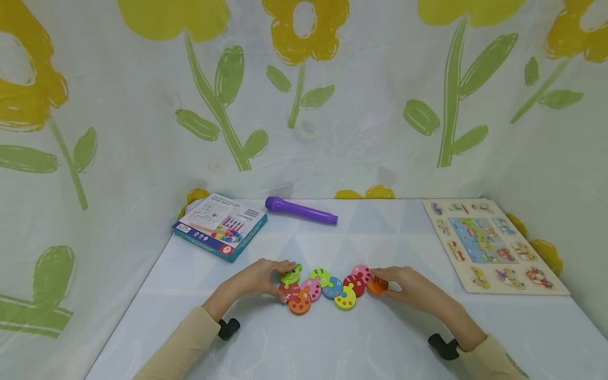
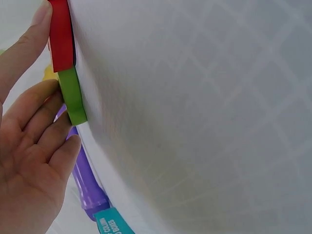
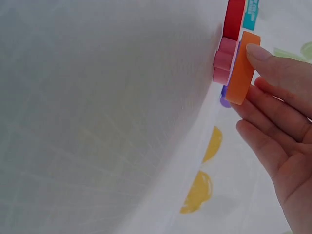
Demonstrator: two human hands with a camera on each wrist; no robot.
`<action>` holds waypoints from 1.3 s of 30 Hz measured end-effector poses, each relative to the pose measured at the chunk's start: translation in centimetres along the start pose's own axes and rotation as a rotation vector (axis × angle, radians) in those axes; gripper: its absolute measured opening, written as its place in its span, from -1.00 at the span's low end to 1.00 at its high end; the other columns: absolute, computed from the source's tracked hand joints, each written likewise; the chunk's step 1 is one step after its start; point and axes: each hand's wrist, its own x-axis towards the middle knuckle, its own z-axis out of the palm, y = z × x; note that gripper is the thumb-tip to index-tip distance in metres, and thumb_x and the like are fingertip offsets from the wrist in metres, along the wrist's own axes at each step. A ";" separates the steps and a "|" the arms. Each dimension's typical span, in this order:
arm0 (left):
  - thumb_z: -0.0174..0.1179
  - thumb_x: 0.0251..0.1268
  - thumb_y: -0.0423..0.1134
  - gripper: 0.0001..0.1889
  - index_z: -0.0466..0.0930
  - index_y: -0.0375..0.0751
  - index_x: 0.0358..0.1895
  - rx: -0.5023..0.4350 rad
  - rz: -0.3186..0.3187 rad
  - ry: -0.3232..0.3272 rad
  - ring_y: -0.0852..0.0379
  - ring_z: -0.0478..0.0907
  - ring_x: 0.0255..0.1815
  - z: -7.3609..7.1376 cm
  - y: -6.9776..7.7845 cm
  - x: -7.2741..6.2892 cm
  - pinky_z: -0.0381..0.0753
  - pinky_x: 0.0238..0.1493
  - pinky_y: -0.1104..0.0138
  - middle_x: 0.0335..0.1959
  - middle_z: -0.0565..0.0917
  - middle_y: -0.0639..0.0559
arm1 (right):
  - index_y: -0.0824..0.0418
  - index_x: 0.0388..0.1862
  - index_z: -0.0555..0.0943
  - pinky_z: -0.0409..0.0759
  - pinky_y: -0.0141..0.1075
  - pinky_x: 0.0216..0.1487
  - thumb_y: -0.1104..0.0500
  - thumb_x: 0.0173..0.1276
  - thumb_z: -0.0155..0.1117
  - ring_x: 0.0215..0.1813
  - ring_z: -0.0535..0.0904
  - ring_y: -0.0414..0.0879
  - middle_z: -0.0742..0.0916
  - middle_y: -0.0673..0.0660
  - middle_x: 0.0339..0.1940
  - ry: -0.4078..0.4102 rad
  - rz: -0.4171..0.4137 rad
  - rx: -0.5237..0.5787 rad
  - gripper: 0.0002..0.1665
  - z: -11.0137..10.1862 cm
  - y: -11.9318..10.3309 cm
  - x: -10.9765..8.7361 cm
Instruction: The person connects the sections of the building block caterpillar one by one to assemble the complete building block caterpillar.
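A number puzzle shaped like a caterpillar lies in a wavy row on the table, its round colored pieces linked together. At its left end, my left hand [image 1: 258, 278] holds the green smiling head [image 1: 291, 276] and the red piece [image 1: 289, 292] marked 2, thumb on the red edge and fingertips at the head. My right hand [image 1: 412, 287] pinches an orange piece [image 3: 243, 68] between thumb and fingers. That piece stands tilted against the pink end piece [image 3: 224, 61], overlapping its edge. Between the hands lie orange, pink, green, blue, yellow and dark red pieces.
Behind the puzzle lies a purple toy microphone [image 1: 302, 210]. A teal-edged box [image 1: 220, 224] is at the back left, and a wooden picture board [image 1: 491, 245] with animal pieces at the right. A flowered cloth [image 1: 361, 105] hangs behind the white table [image 1: 304, 348].
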 end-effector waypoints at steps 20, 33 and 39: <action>0.52 -0.10 -0.07 -0.13 0.36 0.02 0.40 0.015 0.014 0.000 0.04 0.21 0.44 0.1 0.0 0.0 0.27 0.38 0.11 0.42 0.33 0.07 | 0.41 0.23 0.50 0.57 -0.04 0.10 0.28 0.17 0.45 0.20 0.54 0.17 0.62 0.28 0.18 -0.007 0.005 -0.027 -0.36 0.3 0.4 0.7; 0.50 -0.08 -0.04 -0.15 0.36 0.03 0.40 0.026 0.041 -0.017 0.07 0.20 0.45 -0.2 -0.3 0.6 0.24 0.40 0.13 0.41 0.33 0.10 | 0.38 0.17 0.57 0.62 -0.06 0.03 0.26 0.15 0.46 0.14 0.59 0.18 0.67 0.28 0.09 -0.014 0.096 0.005 -0.41 0.6 0.2 0.6; 0.51 -0.10 -0.05 -0.14 0.36 0.03 0.39 0.026 0.055 -0.026 0.09 0.19 0.45 -0.6 -0.7 1.2 0.22 0.41 0.14 0.41 0.33 0.12 | 0.38 0.16 0.57 0.60 -0.03 0.04 0.26 0.15 0.46 0.14 0.57 0.21 0.67 0.29 0.08 0.002 0.138 0.018 -0.43 0.7 0.1 0.5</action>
